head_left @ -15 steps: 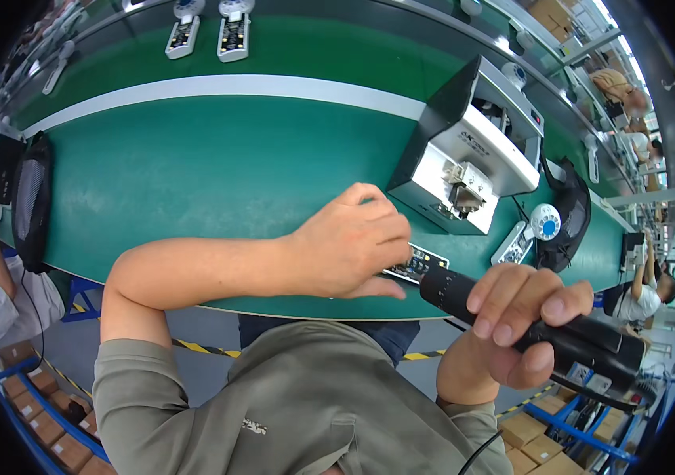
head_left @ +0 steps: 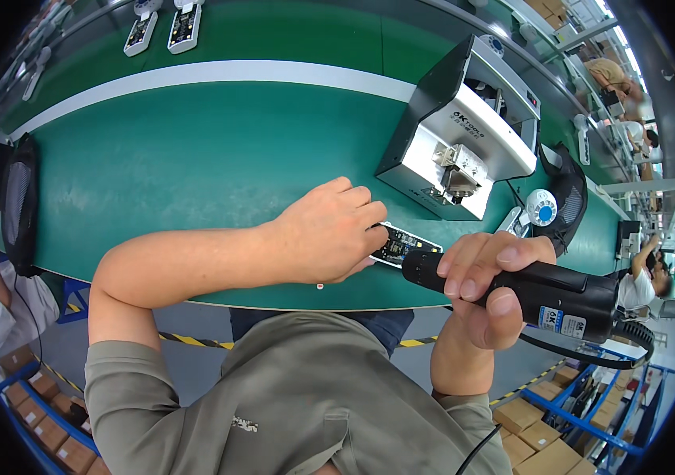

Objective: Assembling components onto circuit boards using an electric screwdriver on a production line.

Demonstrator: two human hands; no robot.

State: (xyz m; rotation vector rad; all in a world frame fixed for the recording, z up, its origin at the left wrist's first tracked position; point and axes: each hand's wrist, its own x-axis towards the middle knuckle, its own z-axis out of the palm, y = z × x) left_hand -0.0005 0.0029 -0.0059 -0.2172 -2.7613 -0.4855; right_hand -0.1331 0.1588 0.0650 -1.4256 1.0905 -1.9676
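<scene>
My right hand [head_left: 484, 289] is wrapped round a black corded electric screwdriver [head_left: 579, 297], held nearly level with its nose toward the left. Beyond that nose lies a white handheld casing with an exposed dark circuit board [head_left: 405, 244], close to the table's front edge. My left hand [head_left: 336, 231] is closed at the casing's left end, its fingers curled and the thumb mostly hidden. The screwdriver's tip is hard to make out against the board, so whether it touches cannot be told.
A silver and black screw feeder [head_left: 464, 123] stands beyond my right hand. Right of it are a white device with a round blue-centred head [head_left: 542, 207] and a black mesh bag [head_left: 567, 198]. Two similar open devices [head_left: 184, 28] lie far left. Another bag [head_left: 19, 202] sits left, near a co-worker's arm.
The view has shifted slightly. My right hand and the screwdriver have moved up and left, and the tool is more level. My left thumb, stretched out before, is now drawn in by the casing.
</scene>
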